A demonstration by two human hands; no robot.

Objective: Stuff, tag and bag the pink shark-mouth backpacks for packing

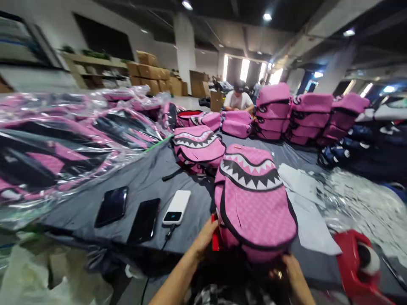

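A pink backpack with a shark-teeth print lies on the grey table right before me, its bottom end toward me. My left hand grips its lower left edge beside a small red tag, fingers curled on the fabric. My right hand holds the lower right edge from underneath, a ring on one finger. A second pink backpack lies just behind it.
Two dark phones and a white power bank with a cable lie at left. Bagged pink backpacks are piled at far left, stacks stand at the back. White papers lie right. A red stool stands lower right. A person sits far off.
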